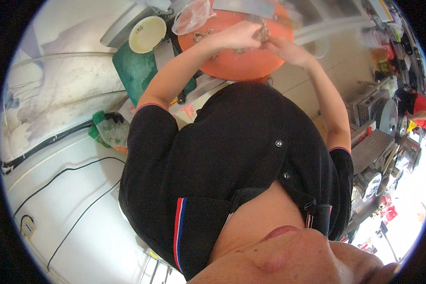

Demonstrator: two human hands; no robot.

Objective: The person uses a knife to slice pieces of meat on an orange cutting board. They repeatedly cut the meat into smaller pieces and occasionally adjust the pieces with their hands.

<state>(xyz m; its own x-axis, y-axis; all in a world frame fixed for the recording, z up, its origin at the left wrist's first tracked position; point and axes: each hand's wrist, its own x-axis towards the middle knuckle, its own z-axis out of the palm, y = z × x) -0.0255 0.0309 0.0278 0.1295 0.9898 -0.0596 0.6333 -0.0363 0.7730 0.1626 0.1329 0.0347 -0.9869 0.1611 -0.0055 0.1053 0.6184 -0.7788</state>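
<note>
Over an orange plastic basin (250, 65), my left hand (243, 35) and my right hand (287, 51) meet. A brown, lumpy piece of food (262, 34) is gripped between their fingers; its exact kind is unclear. Smaller brown bits (202, 35) lie in the basin on the left, partly hidden by my left forearm. A clear plastic bag (193, 17) rests on the basin's far left rim. Across the far side lies a flat pale grey panel (245, 7).
Left of the basin, a green cutting board (135, 72) carries a metal blade (164, 53) and a cream bowl (147, 33) with dark specks. A green-and-clear plastic bag (110, 129) sits by the wall. Metal cookware (387, 115) crowds the right side, where another person's red garment (422, 110) shows.
</note>
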